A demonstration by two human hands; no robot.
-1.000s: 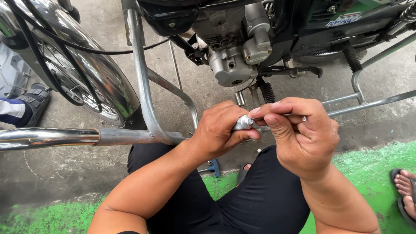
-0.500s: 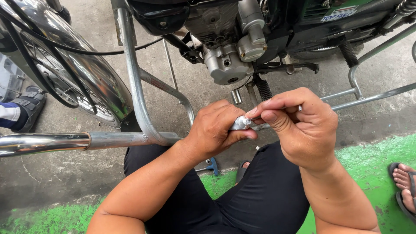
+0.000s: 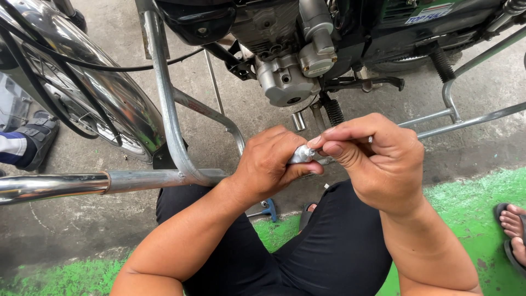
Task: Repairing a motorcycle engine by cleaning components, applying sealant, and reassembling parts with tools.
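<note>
My left hand [image 3: 269,164] is closed around a small silver metal part [image 3: 301,154], of which only the end shows past my thumb. My right hand [image 3: 375,159] meets it from the right, thumb and forefinger pinched on that same silver end. Both hands hover over my lap in black trousers, just in front of a motorcycle engine [image 3: 287,71] with a grey casing. What the part is exactly stays hidden inside my fist.
A chrome tube frame [image 3: 164,98] curves down at left beside a shiny wheel fender [image 3: 104,93]. A small blue-handled tool [image 3: 268,208] lies on the concrete by my knee. Another person's shoe [image 3: 35,137] is at far left, a sandalled foot [image 3: 512,225] at far right on green paint.
The view has shifted slightly, so the motorcycle sits higher and my hands a little lower. My hands keep the same grip on the silver part.
</note>
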